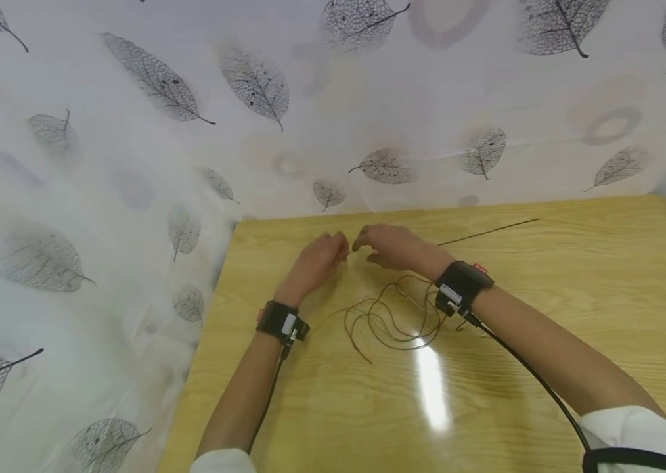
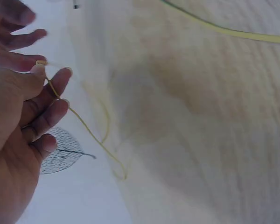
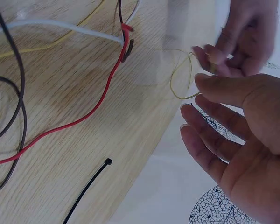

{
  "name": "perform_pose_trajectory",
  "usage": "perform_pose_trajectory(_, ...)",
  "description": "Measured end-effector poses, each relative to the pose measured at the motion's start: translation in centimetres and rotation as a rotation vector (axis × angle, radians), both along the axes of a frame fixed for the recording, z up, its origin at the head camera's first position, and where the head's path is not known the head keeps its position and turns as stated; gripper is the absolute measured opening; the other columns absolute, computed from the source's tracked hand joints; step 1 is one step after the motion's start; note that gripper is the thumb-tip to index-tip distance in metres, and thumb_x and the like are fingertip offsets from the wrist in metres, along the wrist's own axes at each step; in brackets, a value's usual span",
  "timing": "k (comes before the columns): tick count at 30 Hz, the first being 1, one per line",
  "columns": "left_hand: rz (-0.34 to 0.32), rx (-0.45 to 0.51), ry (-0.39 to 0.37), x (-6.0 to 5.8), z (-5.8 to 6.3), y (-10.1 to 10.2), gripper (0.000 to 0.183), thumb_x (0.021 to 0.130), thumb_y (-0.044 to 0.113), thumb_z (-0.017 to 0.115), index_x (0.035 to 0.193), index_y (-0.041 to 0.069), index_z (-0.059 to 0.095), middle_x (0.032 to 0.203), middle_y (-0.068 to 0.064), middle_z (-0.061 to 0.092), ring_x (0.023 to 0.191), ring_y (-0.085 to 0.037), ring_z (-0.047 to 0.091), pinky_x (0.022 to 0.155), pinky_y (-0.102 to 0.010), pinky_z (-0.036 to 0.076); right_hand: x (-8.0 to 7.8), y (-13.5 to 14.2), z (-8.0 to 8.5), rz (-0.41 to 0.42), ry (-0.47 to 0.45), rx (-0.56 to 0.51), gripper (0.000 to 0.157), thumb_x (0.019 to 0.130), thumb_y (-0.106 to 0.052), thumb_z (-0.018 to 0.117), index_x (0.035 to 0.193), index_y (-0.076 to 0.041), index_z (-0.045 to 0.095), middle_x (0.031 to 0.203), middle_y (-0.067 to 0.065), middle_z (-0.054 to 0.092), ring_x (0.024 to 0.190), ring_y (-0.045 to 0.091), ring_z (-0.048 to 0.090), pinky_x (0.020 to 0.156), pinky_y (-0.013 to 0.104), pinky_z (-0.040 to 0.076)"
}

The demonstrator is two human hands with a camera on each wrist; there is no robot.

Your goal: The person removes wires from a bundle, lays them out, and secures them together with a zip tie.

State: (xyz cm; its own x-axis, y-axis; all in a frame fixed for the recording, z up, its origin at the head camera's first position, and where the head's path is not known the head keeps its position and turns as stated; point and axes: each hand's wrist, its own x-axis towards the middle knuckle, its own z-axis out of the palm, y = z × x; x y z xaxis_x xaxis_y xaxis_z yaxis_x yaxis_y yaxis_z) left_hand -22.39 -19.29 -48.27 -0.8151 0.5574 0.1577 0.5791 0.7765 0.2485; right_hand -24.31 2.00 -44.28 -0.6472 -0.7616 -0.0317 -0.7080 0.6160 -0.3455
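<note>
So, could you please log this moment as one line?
left grip: pinches yellow wire; right grip: alongside, hold unclear; nearby: red wire, black cable tie

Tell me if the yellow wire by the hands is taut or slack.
Slack: the right wrist view shows the yellow wire curving in a loose loop.

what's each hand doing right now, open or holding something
left hand: holding the thin yellow wire in its fingers
right hand: cannot be told whether it pinches the wire or is open
</note>
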Motion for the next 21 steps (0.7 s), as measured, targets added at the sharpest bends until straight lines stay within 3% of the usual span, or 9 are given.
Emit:
perform_pose_trajectory(5, -0.023, 0.084, 0.144, 0.1, 2.0, 0.0, 0.006, 0.096, 0.013, 0.064, 0.100, 0.009, 0.061, 0.084, 0.001, 0.060, 0.074, -0.014, 0.046, 0.061, -0.026, 0.044, -0.1, 0.0, -0.4, -0.008, 0.001, -0.155, 0.009, 0.090, -0.015, 0.070, 0.096, -0.009, 0.072, 0.111, 0.007, 0.067, 0.099, 0.027, 0.063, 0.078, 0.039, 0.056)
perform_pose_trajectory(10, -0.043, 0.134, 0.201, 0.6, 3.4, -0.4, 0.010, 0.092, 0.015, 0.068, 0.102, 0.010, 0.069, 0.094, 0.001, 0.069, 0.081, -0.014, 0.052, 0.066, -0.026, 0.048, -0.3, 0.3, -0.7, -0.059, -0.052, -0.315, 0.004, 0.088, -0.013, 0.063, 0.087, -0.010, 0.062, 0.083, 0.002, 0.070, 0.078, 0.018, 0.066, 0.070, 0.032, 0.055)
perform_pose_trajectory(13, -0.029, 0.131, 0.221, 0.8, 3.6, -1.2, 0.013, 0.092, 0.016, 0.069, 0.102, 0.011, 0.073, 0.094, 0.001, 0.072, 0.080, -0.014, 0.052, 0.067, -0.027, 0.047, -0.5, 0.9, -0.7, -0.116, -0.063, -0.414, 0.004, 0.089, -0.014, 0.061, 0.087, -0.011, 0.059, 0.073, -0.002, 0.068, 0.064, 0.014, 0.064, 0.056, 0.029, 0.051)
perform_pose_trajectory(16, 0.008, 0.128, 0.224, 1.1, 3.2, -2.4, 0.014, 0.092, 0.018, 0.069, 0.103, 0.012, 0.075, 0.091, 0.002, 0.073, 0.074, -0.013, 0.050, 0.063, -0.028, 0.045, -0.7, 2.3, -0.2, -0.111, -0.075, -0.494, 0.006, 0.095, -0.014, 0.060, 0.093, -0.011, 0.064, 0.066, -0.001, 0.067, 0.053, 0.014, 0.060, 0.047, 0.028, 0.045)
perform_pose_trajectory(21, 0.079, 0.133, 0.194, 2.1, 2.6, -4.8, 0.015, 0.090, 0.019, 0.071, 0.102, 0.013, 0.077, 0.087, 0.003, 0.073, 0.069, -0.013, 0.047, 0.059, -0.028, 0.042, -0.4, 6.5, 1.2, -0.107, -0.011, -0.412, 0.014, 0.098, -0.018, 0.061, 0.101, -0.014, 0.074, 0.068, -0.001, 0.069, 0.051, 0.009, 0.057, 0.048, 0.028, 0.048)
